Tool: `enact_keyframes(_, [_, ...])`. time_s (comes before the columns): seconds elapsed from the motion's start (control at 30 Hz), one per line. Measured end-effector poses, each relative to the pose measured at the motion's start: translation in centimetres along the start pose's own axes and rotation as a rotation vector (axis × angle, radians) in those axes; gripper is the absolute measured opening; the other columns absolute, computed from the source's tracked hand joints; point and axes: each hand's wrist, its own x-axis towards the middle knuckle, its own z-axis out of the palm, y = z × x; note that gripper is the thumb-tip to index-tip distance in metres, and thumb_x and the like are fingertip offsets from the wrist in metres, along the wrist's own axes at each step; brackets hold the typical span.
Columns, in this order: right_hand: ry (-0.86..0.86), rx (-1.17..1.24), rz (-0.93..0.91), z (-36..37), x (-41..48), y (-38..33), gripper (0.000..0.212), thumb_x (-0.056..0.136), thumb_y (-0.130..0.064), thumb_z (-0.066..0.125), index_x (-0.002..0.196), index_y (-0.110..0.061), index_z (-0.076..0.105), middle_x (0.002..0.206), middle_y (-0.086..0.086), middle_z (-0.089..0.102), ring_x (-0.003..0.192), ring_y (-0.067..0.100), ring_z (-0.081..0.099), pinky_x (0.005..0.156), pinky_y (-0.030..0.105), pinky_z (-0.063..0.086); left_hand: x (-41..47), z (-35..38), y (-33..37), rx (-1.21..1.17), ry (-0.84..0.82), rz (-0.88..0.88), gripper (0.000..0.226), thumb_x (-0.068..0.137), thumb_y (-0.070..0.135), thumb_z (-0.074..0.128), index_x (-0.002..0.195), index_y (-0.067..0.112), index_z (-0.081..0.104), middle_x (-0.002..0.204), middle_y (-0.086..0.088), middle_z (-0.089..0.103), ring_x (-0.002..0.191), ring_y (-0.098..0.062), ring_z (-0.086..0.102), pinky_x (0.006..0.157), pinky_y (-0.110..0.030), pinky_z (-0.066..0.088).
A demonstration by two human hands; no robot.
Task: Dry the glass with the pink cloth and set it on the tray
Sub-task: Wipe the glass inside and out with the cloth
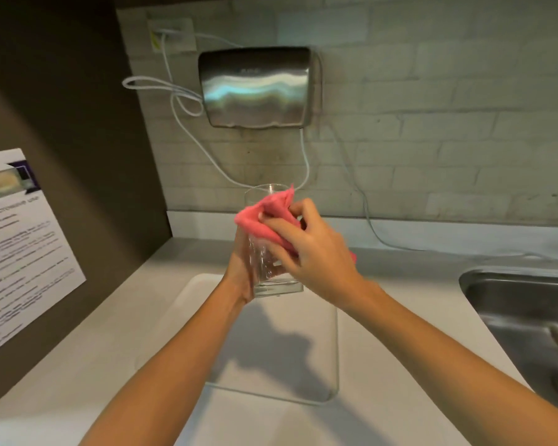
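The left hand [239, 272] wraps the glass [273, 246] from the left, palm against its side and fingers curled round the far wall, closed firmly on it. The right hand [306, 249] comes in from the right, thumb and fingers pinched on the cloth [264, 215] and pressing it against the upper part of the glass and over its rim.

The glass is held upright at the centre of the frame, long axis close to vertical, mouth up and thick base down. It hangs in the air, clear of every surface. The tray [290, 358] lies straight below it and toward the bottom of the frame, so setting down is mainly a descent with a small pull toward the person. The left hand alone carries the glass, so it is the likely one to lower it, while the right need only lift the cloth away.

How far the cloth reaches inside the glass is hard to tell, since the right hand covers it. The left fingertips show only dimly through the glass. Whether any water remains on it cannot be made out. The tray's left edge is hidden behind the left forearm, and the sink [522, 304] at the right is cut off by the frame.
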Motion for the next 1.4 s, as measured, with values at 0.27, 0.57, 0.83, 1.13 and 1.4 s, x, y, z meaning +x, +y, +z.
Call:
enact_keyframes(0.27, [0.016,-0.091,-0.009,-2.0,2.2,2.0,0.030,0.085,-0.034,0.061,0.114,-0.024,0.061,0.105,0.012,0.054,0.086,0.026,0.055,0.054,0.036,0.048,-0.7,0.2,-0.6,0.034,-0.038,-0.065,0.078,0.057,0.075,0.063,0.097,0.009,0.073,0.082,-0.012,0.073,0.077,-0.025,0.069,0.072,-0.043,0.056])
enact_keyframes(0.57, [-0.197,-0.036,-0.308,-0.9,-2.9,1.0,0.033,0.087,-0.040,0.052,0.115,-0.027,0.060,0.108,0.009,0.059,0.096,0.016,0.047,0.049,0.029,0.047,-1.3,-0.1,0.8,-0.120,-0.124,-0.078,0.065,0.081,0.070,0.048,0.093,0.009,0.069,0.075,-0.010,0.072,0.068,-0.021,0.070,0.065,-0.034,0.058])
enact_keyframes(0.83, [0.030,-0.020,-0.057,-1.2,1.8,1.4,0.029,0.084,-0.029,0.063,0.113,-0.022,0.062,0.110,0.010,0.053,0.093,0.023,0.054,0.059,0.038,0.050,-0.7,0.6,0.0,0.019,-0.020,-0.053,0.066,0.067,0.073,0.060,0.099,0.017,0.076,0.096,-0.010,0.072,0.093,-0.027,0.067,0.074,-0.040,0.056])
enact_keyframes(1.13, [-0.081,-0.031,-0.123,-1.4,0.9,1.8,0.027,0.085,-0.030,0.060,0.111,-0.023,0.063,0.107,0.011,0.055,0.093,0.026,0.052,0.057,0.043,0.051,-1.0,0.5,0.7,0.045,-0.043,-0.018,0.050,0.075,0.064,0.060,0.090,0.018,0.074,0.096,-0.008,0.069,0.078,-0.019,0.071,0.065,-0.033,0.057])
enact_keyframes(1.4, [-0.189,-0.078,-0.277,0.1,-2.2,0.1,0.028,0.088,-0.040,0.050,0.111,-0.028,0.061,0.110,0.007,0.056,0.094,0.022,0.050,0.046,0.030,0.044,-1.1,-0.7,0.3,0.018,-0.029,-0.036,0.052,0.085,0.064,0.050,0.071,0.021,0.075,0.064,0.002,0.071,0.061,-0.013,0.069,0.062,-0.027,0.056])
